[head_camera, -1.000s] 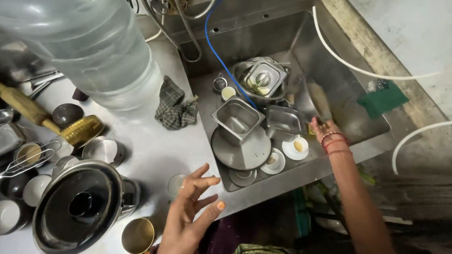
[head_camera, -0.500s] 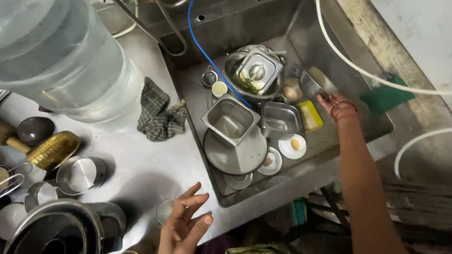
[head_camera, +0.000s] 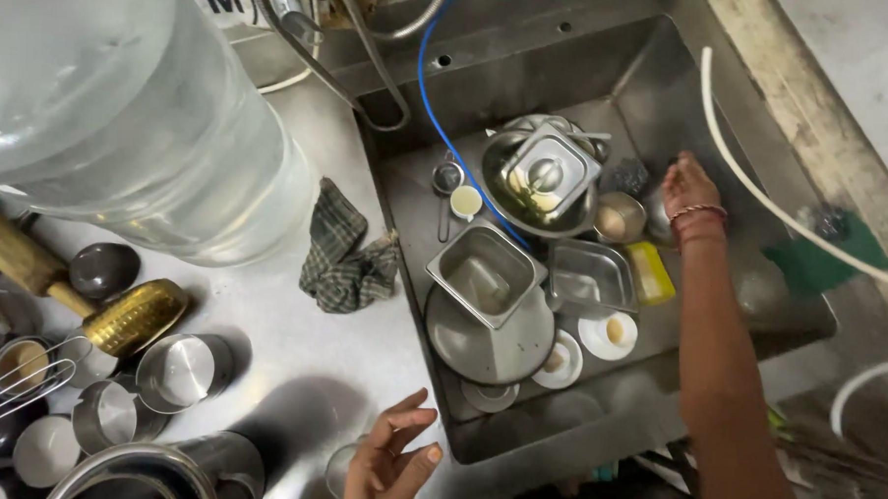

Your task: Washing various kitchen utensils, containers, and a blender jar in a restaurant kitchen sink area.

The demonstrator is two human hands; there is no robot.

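Head view looks straight down on a steel counter (head_camera: 292,372) with a sunken steel sink (head_camera: 607,78) at its right. Largest of all is the clear water jug (head_camera: 124,110), lying across the upper left of the counter. Just right of it a checked cloth (head_camera: 346,251) sits crumpled near the sink's edge.

Inside the sink, a round steel bowl (head_camera: 500,197) holds a square steel lid with a knob (head_camera: 545,169). Below it a square steel container (head_camera: 484,274) rests on a round steel plate (head_camera: 490,340), with a smaller rectangular steel tray (head_camera: 591,276) beside it. A yellow sponge (head_camera: 650,271) lies just right of that tray. Two small white saucers (head_camera: 608,334) sit at the front, and a small steel cup (head_camera: 617,218) stands near the back right, next to a dark scrubber (head_camera: 626,175).

The right hand (head_camera: 687,187) reaches deep into the sink's far right side, fingers curled downward near the small cup and the scrubber; whether it grips anything cannot be told. The left hand (head_camera: 389,464) hovers over the counter's front edge, fingers spread apart and empty, just beside a clear glass (head_camera: 338,467).

On the left counter stand several small steel cups (head_camera: 179,368) and a brass-coloured vessel (head_camera: 137,316).
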